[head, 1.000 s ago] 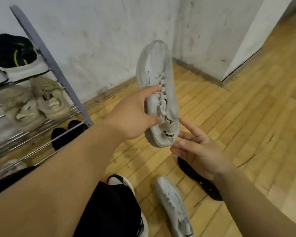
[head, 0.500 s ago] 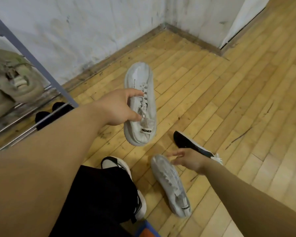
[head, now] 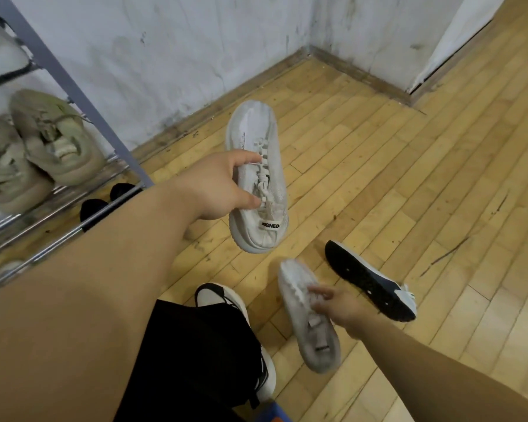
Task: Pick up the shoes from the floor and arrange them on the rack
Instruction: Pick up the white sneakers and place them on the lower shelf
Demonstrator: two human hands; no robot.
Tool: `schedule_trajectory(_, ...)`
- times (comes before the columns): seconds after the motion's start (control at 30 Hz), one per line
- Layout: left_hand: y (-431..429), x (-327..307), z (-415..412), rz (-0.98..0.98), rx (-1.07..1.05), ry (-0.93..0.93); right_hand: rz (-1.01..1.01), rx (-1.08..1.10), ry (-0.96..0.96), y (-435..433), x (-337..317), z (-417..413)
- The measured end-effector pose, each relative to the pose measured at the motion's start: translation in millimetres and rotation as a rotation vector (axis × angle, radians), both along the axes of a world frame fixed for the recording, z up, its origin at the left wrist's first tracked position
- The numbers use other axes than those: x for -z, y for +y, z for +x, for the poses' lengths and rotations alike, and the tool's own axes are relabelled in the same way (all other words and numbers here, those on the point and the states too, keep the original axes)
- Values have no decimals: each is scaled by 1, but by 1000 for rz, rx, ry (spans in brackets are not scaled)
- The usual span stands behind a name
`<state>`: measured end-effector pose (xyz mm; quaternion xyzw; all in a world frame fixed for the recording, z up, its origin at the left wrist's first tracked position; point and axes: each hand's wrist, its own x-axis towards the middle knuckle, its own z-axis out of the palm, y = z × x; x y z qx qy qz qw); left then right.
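Nearest, low in the view, a black trouser leg point(head: 195, 360) covers most of a black-and-white shoe point(head: 265, 376) worn on the wooden floor point(head: 409, 178). Just right of that shoe, a pale grey sneaker point(head: 311, 324) lies on the floor, toe pointing away. The right hand point(head: 339, 306) rests on the right side of that floor sneaker, fingers curled over its laced upper; whether the grip has closed fully cannot be told, and the sneaker looks slightly blurred. Right of the floor sneaker, close but apart from it, a dark-soled shoe point(head: 369, 281) lies tipped on its side, black sole facing up, white upper showing at its heel end.

Farther out, beyond the floor sneaker, the left hand point(head: 223, 184) holds a matching grey sneaker point(head: 258, 178) in the air, thumb and fingers clamped on its left side at the laces, toe aimed at the far wall point(head: 165, 56), a printed label at its heel.

Left of the floor sneaker and farther back stands the rack point(head: 83, 95), its grey post slanting up. A beige pair point(head: 43, 147) sits on one shelf; dark shoes point(head: 104, 202) show beneath.
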<state>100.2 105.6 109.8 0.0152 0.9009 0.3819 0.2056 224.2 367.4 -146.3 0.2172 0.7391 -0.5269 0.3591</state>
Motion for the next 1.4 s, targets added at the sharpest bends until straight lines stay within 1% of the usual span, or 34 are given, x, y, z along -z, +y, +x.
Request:
schedule_trajectory(0.07, -5, -14, 3, 17, -5, 50, -150, 211, 81, -11, -38, -26)
schedule_trajectory(0.13, -13, -39, 10, 37, -10, 147, -334, 376, 169, -24, -87, -51)
schedule_trajectory(0.2, -28, -73, 24, 53, -44, 283, -499, 462, 284, -43, -143, -71)
schedule_trajectory(0.23, -37, -93, 33, 60, -85, 352, -558, 469, 357, -53, -171, -80)
schedule_trajectory(0.3, -63, -131, 52, 101, -189, 476, -649, 448, 499, -78, -225, -92)
schedule_trajectory(0.4, -109, -177, 91, 150, -324, 602, -760, 364, 652, -126, -297, -102)
schedule_trajectory(0.5, -159, -208, 140, 100, -423, 676, -839, 161, 776, -180, -361, -104)
schedule_trajectory(0.6, -201, -231, 195, 73, -512, 692, -867, -93, 862, -240, -413, -96)
schedule_trajectory(0.67, -226, -239, 234, 76, -579, 675, -837, -299, 904, -280, -440, -84)
schedule_trajectory(0.73, -251, -241, 272, 34, -620, 633, -727, -527, 942, -317, -453, -69)
schedule_trajectory(0.8, -275, -233, 309, -9, -650, 549, -573, -716, 971, -346, -448, -50)
schedule_trajectory(0.83, -287, -225, 326, -22, -669, 500, -527, -780, 965, -356, -439, -42)
schedule_trajectory(0.9, -306, -200, 354, -10, -693, 391, -462, -885, 930, -364, -416, -32)
schedule_trajectory(0.97, -319, -166, 375, 41, -682, 262, -348, -1081, 890, -361, -391, -32)
schedule_trajectory(1.0, -325, -147, 383, 45, -654, 202, -277, -1175, 834, -357, -383, -33)
schedule_trajectory(1.07, -339, -114, 388, 5, -589, 86, -145, -1329, 714, -353, -368, -37)
schedule_trajectory(1.17, -350, -84, 382, -104, -476, -93, 105, -1562, 584, -367, -349, -37)
schedule_trajectory(1.23, -354, -69, 376, -123, -448, -191, 223, -1663, 537, -382, -326, -30)
schedule_trajectory(1.27, -354, -63, 372, -116, -448, -240, 247, -1681, 537, -389, -311, -27)
schedule_trajectory(1.33, -356, -48, 361, -129, -428, -319, 306, -1638, 516, -400, -280, -24)
schedule_trajectory(1.4, -360, -27, 346, -171, -410, -345, 355, -1561, 475, -407, -254, -24)
